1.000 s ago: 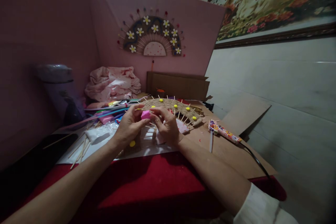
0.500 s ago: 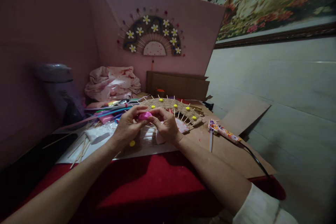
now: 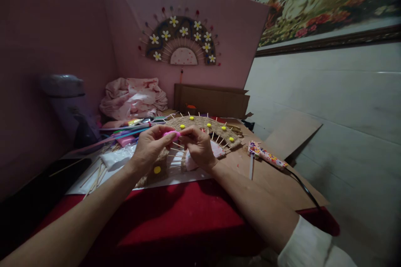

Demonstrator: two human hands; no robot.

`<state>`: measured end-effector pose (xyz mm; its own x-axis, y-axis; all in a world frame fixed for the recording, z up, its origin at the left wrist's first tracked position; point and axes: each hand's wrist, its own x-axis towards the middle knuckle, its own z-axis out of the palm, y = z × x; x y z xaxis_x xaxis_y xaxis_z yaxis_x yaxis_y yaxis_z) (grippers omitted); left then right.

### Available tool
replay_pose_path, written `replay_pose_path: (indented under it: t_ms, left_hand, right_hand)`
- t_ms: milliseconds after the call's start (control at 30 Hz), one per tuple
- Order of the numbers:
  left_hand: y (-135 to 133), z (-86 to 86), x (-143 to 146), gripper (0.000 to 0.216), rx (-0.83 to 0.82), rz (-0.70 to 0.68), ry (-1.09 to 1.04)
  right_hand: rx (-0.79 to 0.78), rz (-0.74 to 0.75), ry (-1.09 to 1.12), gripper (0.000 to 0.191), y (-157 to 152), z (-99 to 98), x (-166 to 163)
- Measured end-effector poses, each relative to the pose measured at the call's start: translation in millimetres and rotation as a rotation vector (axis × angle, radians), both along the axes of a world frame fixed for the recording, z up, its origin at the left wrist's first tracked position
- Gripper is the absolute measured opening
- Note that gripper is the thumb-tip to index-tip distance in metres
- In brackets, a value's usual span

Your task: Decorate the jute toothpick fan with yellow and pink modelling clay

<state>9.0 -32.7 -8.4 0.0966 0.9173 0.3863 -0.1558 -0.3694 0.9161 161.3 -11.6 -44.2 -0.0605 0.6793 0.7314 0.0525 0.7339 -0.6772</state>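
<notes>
While left hand (image 3: 149, 147) and right hand (image 3: 201, 148) pinch pink lump (image 3: 173, 134), both grips narrow, corded tool (image 3: 268, 157) lies toward three o'clock.

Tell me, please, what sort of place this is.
Likely a craft corner, perhaps at home: I see what looks like a glue gun, a twine-covered fan shape and a framed wall picture.

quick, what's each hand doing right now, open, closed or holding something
Left hand: closed, holding the pink lump.
Right hand: curled at the lump's right end; whether it pinches cannot be told.
</notes>
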Motion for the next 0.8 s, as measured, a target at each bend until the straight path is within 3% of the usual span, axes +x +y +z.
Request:
replay_pose_path:
  t_ms: [267,400,567,700,800]
  left_hand:
    - [7.0,-3.1,-5.3,0.029,0.050,0.068,-0.049]
    - [7.9,-5.5,-6.0,0.032,0.062,0.046,-0.064]
    - [3.8,-4.1,-2.3,0.035,0.108,0.018,-0.040]
    - [3.4,-4.9,-3.5,0.048,0.040,-0.006,-0.018]
    - [4.4,-5.9,-5.1,0.044,-0.007,-0.025,0.025]
  right_hand:
    - [-0.098,0.040,0.047,0.011,8.8,-2.5,1.3]
    - [-0.104,0.058,0.012,0.032,9.1,-4.3,2.3]
    - [-0.114,0.077,0.019,0.021,4.3,-1.8,0.2]
    - [-0.102,0.072,0.019,0.017,2.1,0.1,-0.6]
    - [-0.087,0.097,0.015,0.016,2.6,-0.7,-0.8]
